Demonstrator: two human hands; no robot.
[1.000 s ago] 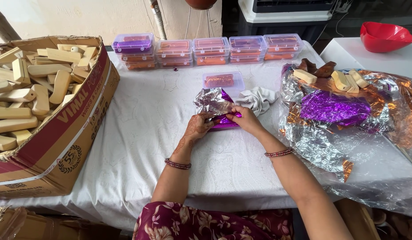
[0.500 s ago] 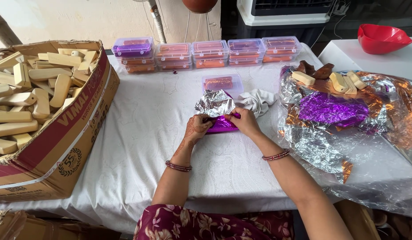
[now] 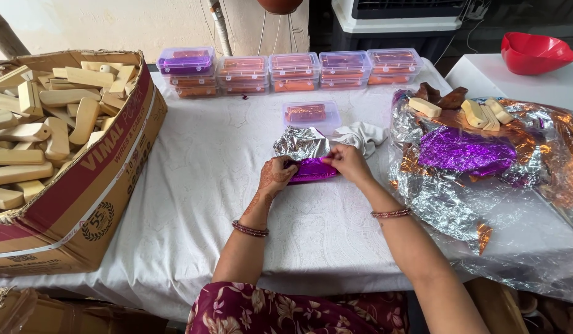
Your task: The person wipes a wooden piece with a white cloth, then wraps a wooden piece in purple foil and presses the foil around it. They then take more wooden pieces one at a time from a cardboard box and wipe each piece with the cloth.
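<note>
Centrally, both hands pinch the purple foil piece (image 3: 312, 169); left hand (image 3: 275, 175) and right hand (image 3: 348, 162) grip opposite ends, seemingly; its long axis runs left-right.

We cannot see what the crumpled purple-and-silver foil sheet (image 3: 310, 159) wraps, perhaps a block; the brown cardboard box (image 3: 107, 179) runs off frame left.

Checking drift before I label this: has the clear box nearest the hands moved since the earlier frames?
No. The small clear box sits in the same spot, just in front of the row of stacked boxes and beside the white cloth.
</note>
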